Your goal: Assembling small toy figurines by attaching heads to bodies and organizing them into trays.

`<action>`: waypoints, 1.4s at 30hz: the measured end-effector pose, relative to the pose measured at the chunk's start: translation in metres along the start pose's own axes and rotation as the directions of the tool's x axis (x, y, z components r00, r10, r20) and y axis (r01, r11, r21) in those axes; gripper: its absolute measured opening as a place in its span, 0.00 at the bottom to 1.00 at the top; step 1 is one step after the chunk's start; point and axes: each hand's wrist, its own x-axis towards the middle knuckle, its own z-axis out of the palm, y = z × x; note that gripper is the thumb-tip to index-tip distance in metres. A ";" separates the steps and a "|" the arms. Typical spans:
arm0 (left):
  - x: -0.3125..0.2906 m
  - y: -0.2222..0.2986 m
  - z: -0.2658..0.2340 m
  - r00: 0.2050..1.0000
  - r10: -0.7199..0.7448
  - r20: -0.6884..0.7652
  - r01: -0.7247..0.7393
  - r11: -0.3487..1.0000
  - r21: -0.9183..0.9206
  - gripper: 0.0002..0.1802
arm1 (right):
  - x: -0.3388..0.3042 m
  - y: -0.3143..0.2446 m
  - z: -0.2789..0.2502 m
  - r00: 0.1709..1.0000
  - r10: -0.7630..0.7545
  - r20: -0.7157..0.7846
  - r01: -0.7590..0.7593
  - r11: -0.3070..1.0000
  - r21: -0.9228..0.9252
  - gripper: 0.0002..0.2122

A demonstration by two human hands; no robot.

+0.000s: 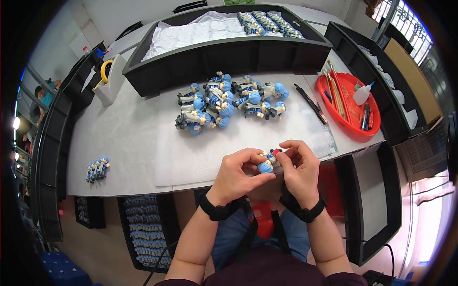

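Note:
Close to the table's front edge, my left hand (237, 172) is closed around a small blue-haired figurine (265, 167), its head toward me. My right hand (301, 172) pinches a small red piece (275, 152) against the figurine's body; the fingers partly hide both, so the piece's exact kind is unclear. Beyond my hands, a loose pile of matching figurines (219, 101) with blue hair and blue-and-white clothes lies on a white sheet (191, 159). Off to the left, several more figurines (98, 169) lie in a short row.
A black tray (229, 61) with lined-up figurines spans the table's back. At right are a black pen (307, 99), a red basin (355, 126) of brushes, markers and a bottle, and another black crate (377, 90). A tape dispenser (107, 88) stands left. Below, a crate (174, 221) holds figurines.

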 end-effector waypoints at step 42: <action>0.001 0.000 0.007 0.997 -0.045 -0.061 0.038 0.993 -0.109 0.16 | 0.004 0.005 0.006 0.994 0.045 -0.096 -0.043 0.999 0.027 0.04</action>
